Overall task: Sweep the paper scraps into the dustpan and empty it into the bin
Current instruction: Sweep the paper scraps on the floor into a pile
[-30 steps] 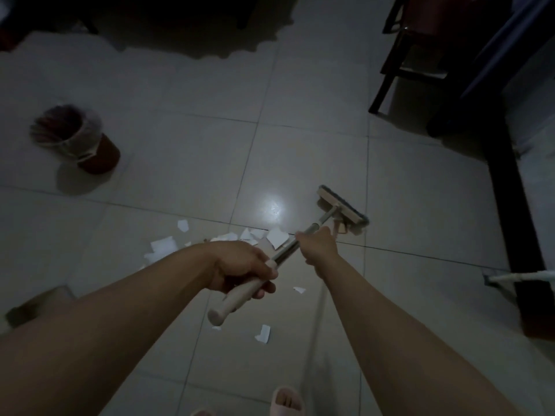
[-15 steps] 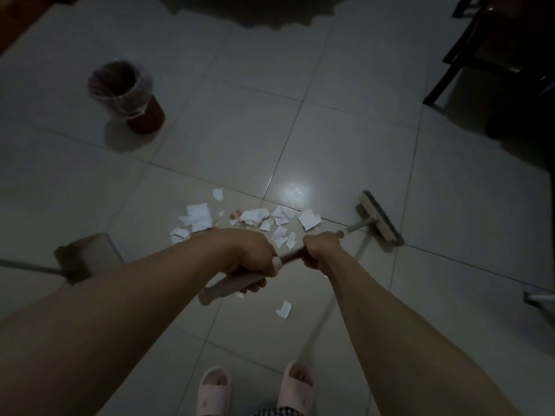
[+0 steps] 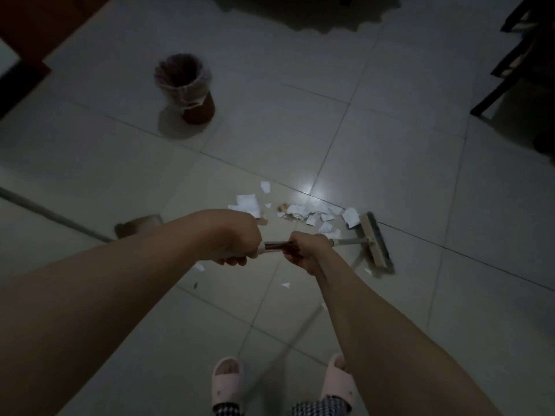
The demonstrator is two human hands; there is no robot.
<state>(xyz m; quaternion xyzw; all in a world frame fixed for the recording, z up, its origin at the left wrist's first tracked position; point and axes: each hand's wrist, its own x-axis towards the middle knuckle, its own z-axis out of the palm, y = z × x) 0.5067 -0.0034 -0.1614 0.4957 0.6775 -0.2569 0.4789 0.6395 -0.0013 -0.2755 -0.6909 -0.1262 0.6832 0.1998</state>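
Hands on broom, scraps about to be pushed

Left hand (image 3: 229, 238) wraps its fingers round the pale plastic grip end of the broom handle; right hand (image 3: 306, 250) clenches the thin metal shaft (image 3: 348, 242) just ahead of it — both curled tight, nothing loose. Handle runs right to a flat tan rectangular broom head with dark bristles (image 3: 374, 243), which is down on the glossy pale tiled floor (image 3: 390, 145), just right of the white torn paper scraps (image 3: 309, 216). One bigger scrap touches or nearly touches the head; a few strays lie nearer the person, under the hands. Tan dustpan with a long pole handle (image 3: 138, 226) sits left of the pile, partly hidden by the left forearm. Brown round bin lined with a clear plastic bag (image 3: 187, 85) stands well apart, further out on the left.

Judgement: scraps are featherlight and thin, will flutter or slip under bristles — short low strokes leftward toward the pan. Two-hand spacing is close; sliding the right hand further down the shaft would give more control. Broom looks light and stiff.

Pink slippers (image 3: 226, 376) at the bottom edge.
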